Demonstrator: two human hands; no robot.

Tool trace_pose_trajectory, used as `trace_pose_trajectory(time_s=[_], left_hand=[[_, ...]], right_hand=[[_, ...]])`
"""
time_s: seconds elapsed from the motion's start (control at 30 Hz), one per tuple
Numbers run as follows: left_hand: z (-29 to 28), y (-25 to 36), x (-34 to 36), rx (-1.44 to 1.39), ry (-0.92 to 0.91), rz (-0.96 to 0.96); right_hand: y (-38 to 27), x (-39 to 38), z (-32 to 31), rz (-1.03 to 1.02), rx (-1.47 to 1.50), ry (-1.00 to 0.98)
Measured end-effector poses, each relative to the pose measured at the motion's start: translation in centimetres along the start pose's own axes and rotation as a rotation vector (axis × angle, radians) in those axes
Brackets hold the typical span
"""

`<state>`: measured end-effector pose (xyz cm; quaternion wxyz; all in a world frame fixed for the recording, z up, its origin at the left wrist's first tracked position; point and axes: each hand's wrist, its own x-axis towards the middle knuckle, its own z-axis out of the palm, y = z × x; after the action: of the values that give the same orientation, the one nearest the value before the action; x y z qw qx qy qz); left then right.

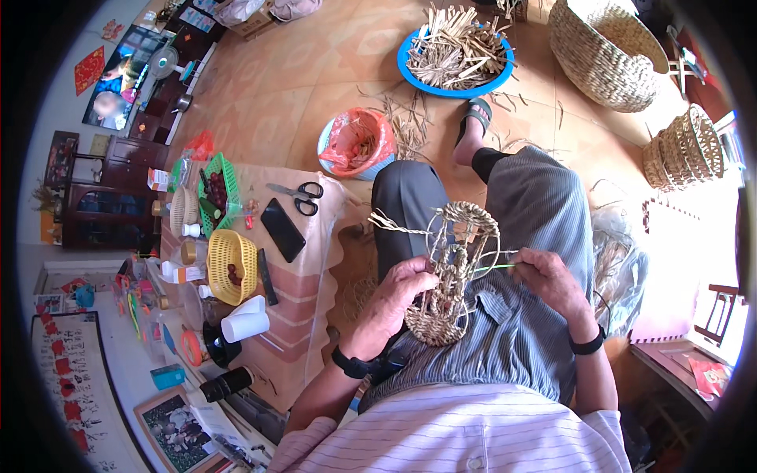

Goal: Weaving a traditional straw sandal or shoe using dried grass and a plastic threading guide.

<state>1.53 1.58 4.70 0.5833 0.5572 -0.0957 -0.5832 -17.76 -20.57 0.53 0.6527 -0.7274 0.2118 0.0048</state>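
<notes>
Over my lap is a long, narrow piece of straw weaving [438, 325], shaped like a sandal, dense at its near end and openwork with loops further up. My left hand [400, 296] grips its left side, thumb on top. A loose twisted straw cord [400, 225] sticks out to the left of it. My right hand [547, 277] is closed, fingertips pinching a thin green strip or rod [497, 266] that reaches left toward the weaving's right edge. Whether its tip passes through the strands is too small to tell.
Left stands a cloth-covered table [303, 299] with scissors [303, 195], a black phone [282, 229], a yellow basket [232, 268] and a green basket [229, 193]. Ahead are a lined bin [356, 143] and a blue basin [456, 93] of dry straw. Woven baskets [603, 59] stand right.
</notes>
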Motion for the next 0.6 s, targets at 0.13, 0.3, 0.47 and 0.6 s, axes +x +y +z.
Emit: trace_pose_trajectory(time_s=[0.13, 0.3, 0.47, 0.6], left_hand=[[0.0, 0.0, 0.1, 0.01, 0.014, -0.038], [0.2, 0.0, 0.4, 0.019, -0.049, -0.028], [0.8, 0.7, 0.2, 0.018, -0.013, -0.041], [0.6, 0.9, 0.2, 0.035, -0.057, -0.052]], right_hand=[[-0.2, 0.0, 0.2, 0.084, 0.111, -0.046], [1.0, 0.1, 0.0, 0.062, 0.214, -0.081], [1.7, 0.2, -0.1, 0.086, 0.272, -0.101], [2.1, 0.3, -0.3, 0.096, 0.319, -0.121]])
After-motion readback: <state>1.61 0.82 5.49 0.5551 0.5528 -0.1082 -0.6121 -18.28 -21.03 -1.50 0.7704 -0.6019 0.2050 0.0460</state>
